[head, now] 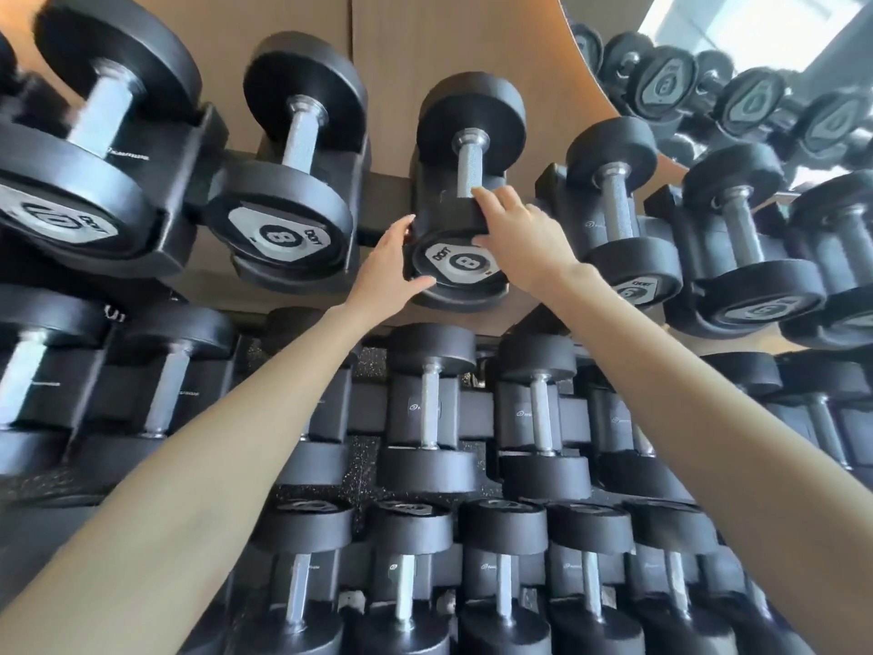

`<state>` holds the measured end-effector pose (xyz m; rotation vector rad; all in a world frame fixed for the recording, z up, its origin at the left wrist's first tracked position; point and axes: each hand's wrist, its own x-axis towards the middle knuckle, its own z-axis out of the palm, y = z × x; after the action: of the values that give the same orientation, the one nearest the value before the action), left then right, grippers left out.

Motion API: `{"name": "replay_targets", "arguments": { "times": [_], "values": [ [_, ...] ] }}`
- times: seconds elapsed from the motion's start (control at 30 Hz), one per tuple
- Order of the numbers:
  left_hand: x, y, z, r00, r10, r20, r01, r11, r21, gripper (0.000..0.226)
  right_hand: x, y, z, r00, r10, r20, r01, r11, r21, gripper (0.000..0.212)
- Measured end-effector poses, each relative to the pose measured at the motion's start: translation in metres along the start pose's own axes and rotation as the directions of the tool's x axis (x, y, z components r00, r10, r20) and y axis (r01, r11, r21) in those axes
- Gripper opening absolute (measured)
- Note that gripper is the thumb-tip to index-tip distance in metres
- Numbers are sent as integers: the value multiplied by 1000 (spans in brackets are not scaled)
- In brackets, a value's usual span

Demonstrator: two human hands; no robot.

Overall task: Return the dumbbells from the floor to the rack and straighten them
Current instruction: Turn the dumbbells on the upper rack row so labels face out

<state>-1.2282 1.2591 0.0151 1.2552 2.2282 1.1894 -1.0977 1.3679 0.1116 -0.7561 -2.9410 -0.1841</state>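
Dumbbell in hand: a black dumbbell [460, 200] marked 8 sits in a cradle on the top tier of the rack [387, 200], its near end facing the camera, its metal handle pointing back toward the wall.
Left hand: the left hand [389, 271] lies flat against the left edge of the near end plate, fingers stretched up along the rim, thumb under the face of the plate; it presses rather than closes around anything.
Right hand: the right hand [517, 234] is laid over the top right of the same near end, fingers spread across the rubber just below the handle, palm open and touching the weight.
Neighbours on top tier: another dumbbell marked 8 [293, 182] sits just to the left in its own cradle, and a larger one marked 10 [85, 148] is further left; smaller dumbbells [619, 215] fill the cradles to the right.
Lower tiers: two more rows of black dumbbells [430, 408] rest below, handles upright in the view, with speckled floor [363, 470] visible between them.
Background: a wood-toned wall [401, 44] is behind the rack, and a mirror [737, 82] at upper right reflects more dumbbells.
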Motion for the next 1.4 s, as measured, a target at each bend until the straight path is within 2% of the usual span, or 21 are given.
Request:
{"name": "replay_targets", "arguments": {
  "times": [0.2,0.3,0.43,0.57,0.67,0.77,0.9,0.93,1.0,1.1,1.2,1.3,1.4],
  "values": [
    [13,-1,5,999,47,-15,-49,994,-95,68,-2,-2,0,1000,5,-4,-6,998,-68,51],
    [20,3,1,998,59,-18,-59,998,-10,47,-4,-7,3,1000,-9,9,10,996,-93,50],
    [22,18,-1,998,53,16,-55,992,117,47,-7,1,2,1000,29,9,-29,999,-24,47],
    [24,30,-9,994,78,76,-97,954,284,42,-9,11,8,999,17,-27,-13,990,140,45],
    [25,40,-18,986,111,123,-153,896,417,40,-12,17,15,995,80,-63,-56,946,319,43],
    [25,53,-24,976,153,154,-212,818,535,37,-16,27,26,986,163,-14,-136,865,482,45],
    [28,67,-27,953,240,184,-302,727,616,37,-22,43,36,964,262,48,-223,693,686,43],
    [29,66,-29,946,262,193,-325,736,594,40,-23,45,37,963,264,53,-223,676,703,43],
    [30,55,-33,936,282,209,-350,802,485,47,-22,48,36,972,228,62,-211,717,665,45],
    [26,31,-33,946,242,214,-303,897,323,68,-13,45,28,987,131,96,-162,854,495,46],
    [22,16,-16,967,216,132,-235,961,145,82,-6,37,14,984,137,118,-167,938,304,33],
    [23,5,-1,978,210,20,-210,978,15,76,-2,22,4,993,105,50,-111,983,143,39],
    [23,-4,5,995,100,2,-99,992,-80,65,1,13,5,1000,2,5,-2,995,98,54]
  ]
}}
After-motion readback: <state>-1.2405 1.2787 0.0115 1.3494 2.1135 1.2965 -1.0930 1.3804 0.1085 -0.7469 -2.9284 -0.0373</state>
